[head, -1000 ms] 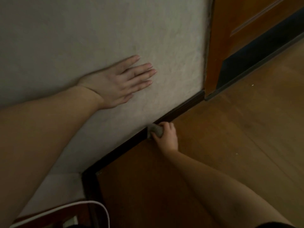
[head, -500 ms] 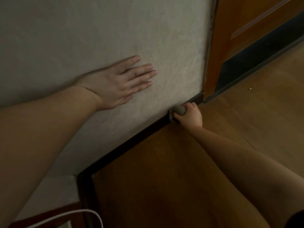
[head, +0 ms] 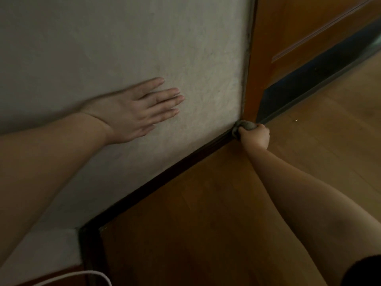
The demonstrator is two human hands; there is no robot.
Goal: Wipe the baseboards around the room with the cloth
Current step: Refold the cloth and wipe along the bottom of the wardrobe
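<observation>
A dark brown baseboard (head: 165, 174) runs along the foot of a pale wall, from a corner at lower left up to an orange door frame. My right hand (head: 255, 137) is shut on a bunched grey cloth (head: 245, 125), pressed against the far end of the baseboard where it meets the frame. My left hand (head: 136, 110) lies flat on the wall with its fingers spread, holding nothing.
The orange wooden door frame (head: 250, 96) and door (head: 309, 27) stand at upper right, with a dark gap under the door. Wooden floor (head: 206, 223) fills the lower right. A white cable (head: 92, 274) loops at the bottom left by a second baseboard (head: 90, 250).
My right hand has slid the cloth along the baseboard from its middle to the end by the door frame. My left hand has stayed flat on the wall.
</observation>
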